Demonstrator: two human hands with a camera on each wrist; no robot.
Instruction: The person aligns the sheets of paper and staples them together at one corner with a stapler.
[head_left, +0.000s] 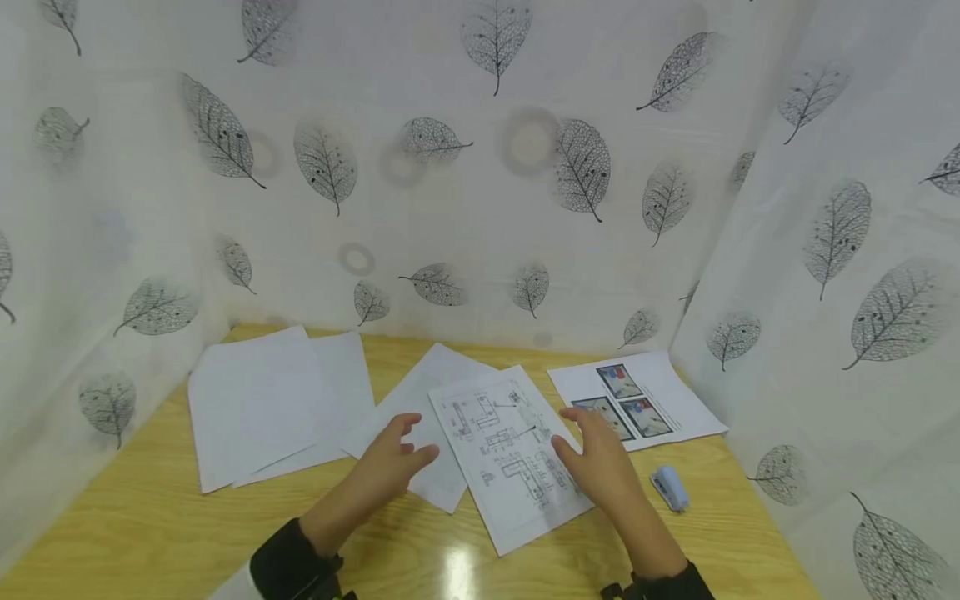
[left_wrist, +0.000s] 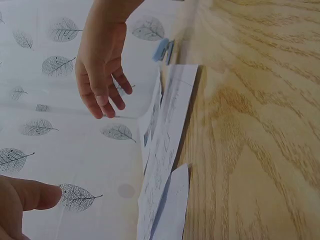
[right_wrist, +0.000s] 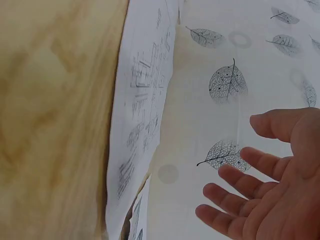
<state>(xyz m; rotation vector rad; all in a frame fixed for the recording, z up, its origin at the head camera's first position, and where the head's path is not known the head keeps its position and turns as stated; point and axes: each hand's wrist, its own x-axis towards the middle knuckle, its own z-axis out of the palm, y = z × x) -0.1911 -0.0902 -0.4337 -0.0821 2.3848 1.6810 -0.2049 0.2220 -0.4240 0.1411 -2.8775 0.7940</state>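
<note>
Both hands hover above the table, apart from each other, with nothing held. My left hand (head_left: 392, 457) is over the blank sheet (head_left: 427, 383) in the middle, its fingers loosely bent. Over the right edge of the sheet with technical drawings (head_left: 498, 454) hangs my right hand (head_left: 602, 462), thumb spread from the fingers. In the right wrist view this right hand (right_wrist: 280, 185) shows its palm and relaxed fingers. The drawing sheet partly overlaps the blank one. A pale blue stapler (head_left: 670, 488) lies to the right of the right hand.
Blank white sheets (head_left: 251, 408) overlap at the left of the wooden table (head_left: 135, 508). At the back right lies a sheet with colour photos (head_left: 675, 392), partly behind the right hand. A leaf-patterned white curtain (head_left: 465, 200) encloses the back and sides.
</note>
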